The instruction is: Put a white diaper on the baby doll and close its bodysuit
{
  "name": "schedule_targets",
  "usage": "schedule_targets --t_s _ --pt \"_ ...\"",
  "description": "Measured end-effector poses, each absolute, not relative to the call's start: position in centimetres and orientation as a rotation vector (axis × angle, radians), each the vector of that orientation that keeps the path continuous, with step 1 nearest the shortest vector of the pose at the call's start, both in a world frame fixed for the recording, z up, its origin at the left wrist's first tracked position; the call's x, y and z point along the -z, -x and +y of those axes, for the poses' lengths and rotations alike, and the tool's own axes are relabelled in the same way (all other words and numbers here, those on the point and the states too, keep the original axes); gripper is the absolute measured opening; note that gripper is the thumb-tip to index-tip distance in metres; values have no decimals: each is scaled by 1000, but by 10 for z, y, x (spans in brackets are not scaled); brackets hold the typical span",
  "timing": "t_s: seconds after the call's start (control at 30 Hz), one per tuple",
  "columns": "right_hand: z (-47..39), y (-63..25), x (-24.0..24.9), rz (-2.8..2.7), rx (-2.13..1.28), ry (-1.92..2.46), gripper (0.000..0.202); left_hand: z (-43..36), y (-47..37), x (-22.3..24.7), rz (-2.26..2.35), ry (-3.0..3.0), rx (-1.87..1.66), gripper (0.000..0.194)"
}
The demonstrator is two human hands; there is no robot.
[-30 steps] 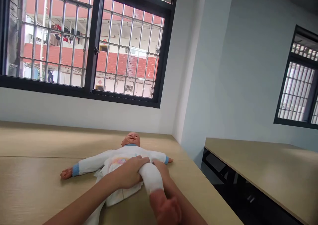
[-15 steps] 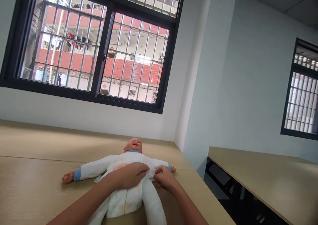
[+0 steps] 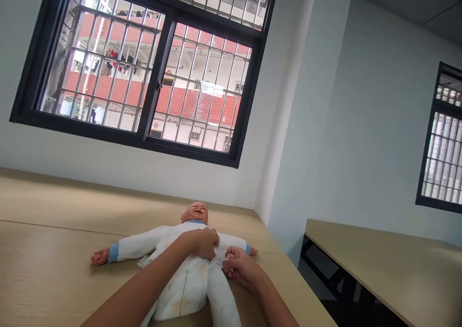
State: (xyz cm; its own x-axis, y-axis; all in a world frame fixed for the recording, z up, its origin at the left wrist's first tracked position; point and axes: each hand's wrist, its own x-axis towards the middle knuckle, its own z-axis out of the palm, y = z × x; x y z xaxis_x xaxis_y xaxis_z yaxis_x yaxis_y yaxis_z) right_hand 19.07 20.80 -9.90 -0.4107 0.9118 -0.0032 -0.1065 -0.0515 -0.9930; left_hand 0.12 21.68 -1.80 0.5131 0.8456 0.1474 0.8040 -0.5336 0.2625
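A baby doll (image 3: pixel 187 269) in a white suit with blue cuffs lies on its back on a light wooden table (image 3: pixel 54 269), head toward the window, arms spread wide. My left hand (image 3: pixel 202 242) rests on the doll's chest with its fingers closed on the white fabric. My right hand (image 3: pixel 238 268) pinches the same fabric at the doll's right side, near the far arm. Both doll legs point toward me and run out of view at the bottom edge.
A large barred window (image 3: pixel 151 71) fills the wall behind the table. A second wooden table (image 3: pixel 390 264) stands to the right, across a dark gap (image 3: pixel 325 279). A smaller barred window (image 3: pixel 442 139) sits on the right wall.
The doll's raised leg has come down flat on the table. Both hands have moved up from the leg to the suit fabric at the chest. The camera has tilted upward.
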Motion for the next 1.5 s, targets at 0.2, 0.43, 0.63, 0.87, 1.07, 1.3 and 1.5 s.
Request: schedule_targets --t_s 0.2,0.43,0.63,0.87,1.07,1.3,1.5 --pt "203 -194 103 -1368 -1761 726 37 221 -5 29 1428 -2584 -375 20" --pt "205 -194 103 -1295 -1755 671 37 196 -16 42 1582 -2644 -522 23" --pt "200 -197 97 -1176 -1685 765 43 187 -23 44 1471 -2814 -707 16" --pt "209 -195 103 -1111 -1615 752 48 198 -11 49 1390 -2603 -700 37" --pt "211 -196 104 -1078 -1599 751 48 194 -8 49 1386 -2641 -655 18" --pt "206 -195 98 -1152 -1580 697 44 192 -13 49 1534 -2685 -487 14" --pt "208 -168 95 -1274 -1531 671 37 188 -15 45 1574 -2685 -423 33"
